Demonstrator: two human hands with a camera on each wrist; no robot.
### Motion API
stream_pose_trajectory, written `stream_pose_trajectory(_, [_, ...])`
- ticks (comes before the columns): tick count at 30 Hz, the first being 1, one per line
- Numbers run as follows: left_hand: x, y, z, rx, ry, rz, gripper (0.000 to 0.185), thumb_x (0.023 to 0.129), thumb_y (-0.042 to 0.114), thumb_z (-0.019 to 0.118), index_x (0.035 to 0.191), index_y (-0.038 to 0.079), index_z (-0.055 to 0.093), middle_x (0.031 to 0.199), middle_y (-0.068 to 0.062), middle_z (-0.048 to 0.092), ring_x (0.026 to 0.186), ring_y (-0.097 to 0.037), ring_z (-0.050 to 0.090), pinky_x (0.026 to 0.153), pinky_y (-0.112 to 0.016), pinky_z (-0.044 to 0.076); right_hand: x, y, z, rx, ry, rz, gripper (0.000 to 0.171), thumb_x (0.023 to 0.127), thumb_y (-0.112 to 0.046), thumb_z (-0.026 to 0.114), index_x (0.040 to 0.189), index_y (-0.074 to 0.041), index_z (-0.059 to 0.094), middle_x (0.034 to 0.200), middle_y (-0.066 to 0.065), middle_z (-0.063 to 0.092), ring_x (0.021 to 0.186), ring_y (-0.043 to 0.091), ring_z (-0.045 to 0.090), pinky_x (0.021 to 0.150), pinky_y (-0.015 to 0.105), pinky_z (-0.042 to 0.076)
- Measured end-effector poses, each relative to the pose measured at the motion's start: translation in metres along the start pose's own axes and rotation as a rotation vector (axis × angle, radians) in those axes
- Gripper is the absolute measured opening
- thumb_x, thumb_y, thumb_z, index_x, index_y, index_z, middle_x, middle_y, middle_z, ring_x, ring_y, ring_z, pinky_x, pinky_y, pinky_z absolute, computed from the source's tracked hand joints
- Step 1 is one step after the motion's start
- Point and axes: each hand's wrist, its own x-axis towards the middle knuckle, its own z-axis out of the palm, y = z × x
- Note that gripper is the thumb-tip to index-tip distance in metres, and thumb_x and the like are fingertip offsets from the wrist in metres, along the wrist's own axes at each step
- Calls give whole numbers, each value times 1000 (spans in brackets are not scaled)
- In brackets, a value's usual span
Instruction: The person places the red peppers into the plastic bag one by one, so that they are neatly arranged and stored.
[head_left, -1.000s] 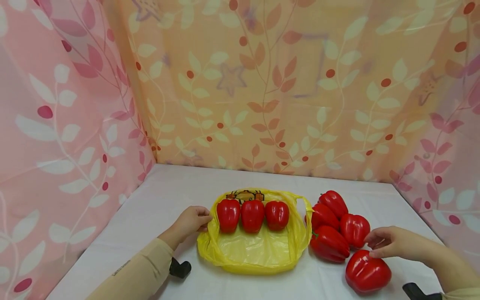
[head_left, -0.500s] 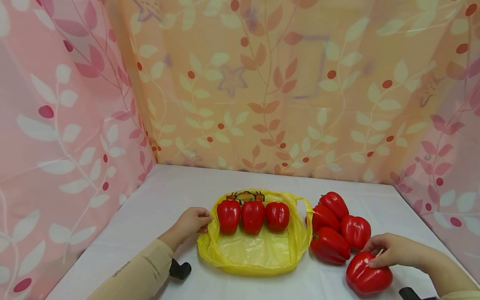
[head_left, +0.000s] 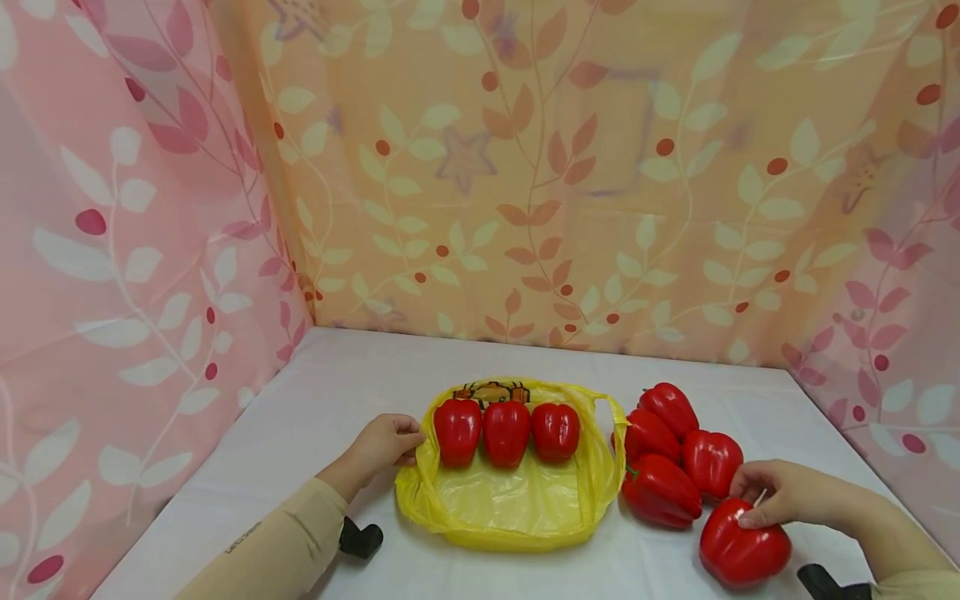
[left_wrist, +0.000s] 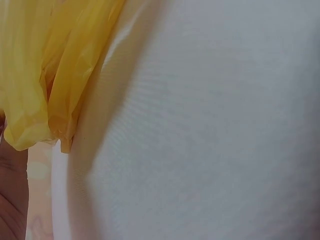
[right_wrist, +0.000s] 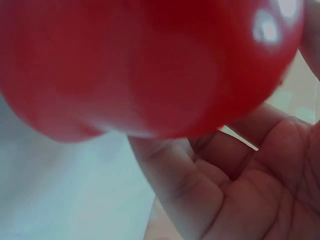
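A yellow plastic bag (head_left: pixel 517 537) lies spread open in the middle of the table, with three red bell peppers (head_left: pixel 506 433) in a row along its far side. My left hand (head_left: pixel 378 446) pinches the bag's left rim; in the left wrist view the gathered yellow plastic (left_wrist: pixel 30 75) hangs beside part of the palm. On the right, my right hand (head_left: pixel 795 496) grips a red bell pepper (head_left: pixel 742 546) with thumb and fingers near its stem. That pepper (right_wrist: pixel 140 65) fills the top of the right wrist view, with fingers curled against its side.
Several more red bell peppers (head_left: pixel 660 492) are grouped just right of the bag, close to my right hand. White cloth covers the table (head_left: pixel 360 367). Patterned curtains (head_left: pixel 525 167) stand at the back and both sides. Black wrist mounts (head_left: pixel 360 537) sit under the forearms.
My right hand has come down onto the nearest bell pepper and taken hold of it. The pepper has shifted slightly to the right. The left hand and bag stay in place.
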Motion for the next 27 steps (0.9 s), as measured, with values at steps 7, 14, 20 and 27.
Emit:
stream_pose_trajectory(7, [0, 1, 0, 4, -4, -1, 10, 88, 12, 60, 89, 4, 64, 80, -5, 61, 66, -17, 54, 63, -26, 52, 4, 8, -12, -9, 26, -13, 26, 81, -17, 67, 97, 0, 55, 87, 9, 59, 78, 22, 54, 66, 34, 53])
stream_pose_trajectory(14, [0, 1, 0, 11, -6, -1, 9, 88, 13, 59, 89, 5, 65, 79, -5, 60, 66, -17, 54, 63, -26, 52, 9, 16, -25, 7, 55, -22, 29, 81, -16, 67, 101, 1, 53, 93, 11, 59, 84, 23, 54, 70, 35, 53])
stream_pose_trajectory(20, [1, 1, 0, 3, -9, -2, 10, 88, 13, 59, 89, 5, 64, 80, -5, 60, 66, -17, 54, 64, -26, 52, 13, 19, -34, -8, 104, -40, 35, 80, -16, 68, 105, 1, 51, 102, 13, 59, 92, 25, 54, 73, 39, 53])
stream_pose_trajectory(27, [1, 1, 1, 8, -8, -5, 10, 88, 13, 59, 89, 5, 64, 80, -5, 60, 66, -18, 54, 64, -26, 52, 16, 22, -44, -25, 169, -23, 41, 80, -17, 68, 111, 2, 50, 107, 15, 58, 96, 24, 54, 76, 43, 52])
